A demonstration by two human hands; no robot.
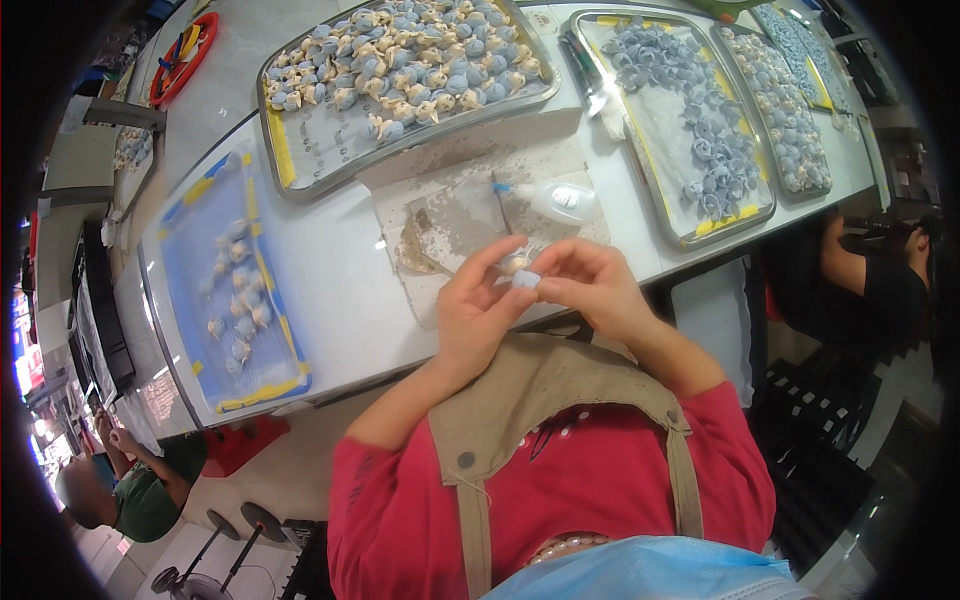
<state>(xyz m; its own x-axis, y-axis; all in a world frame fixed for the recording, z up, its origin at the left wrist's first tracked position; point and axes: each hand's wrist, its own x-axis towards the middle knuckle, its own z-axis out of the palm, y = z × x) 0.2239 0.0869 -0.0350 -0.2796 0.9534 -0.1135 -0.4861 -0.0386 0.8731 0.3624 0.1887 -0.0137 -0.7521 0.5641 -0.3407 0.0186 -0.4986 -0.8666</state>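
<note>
Random stuff around my white tabletop (335, 260): a red oval basket (172, 90) far off to my left, somebody in a dark green shirt (155, 500) near a red box-like thing (245, 445), plus a person in black (890, 300) over on my right.

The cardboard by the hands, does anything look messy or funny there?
Yes. The cardboard has grey-brown blotches, so it looks dirty beside the plain white table. A white bottle lies on its side there; I can't tell whether anything spilled from it.
</note>
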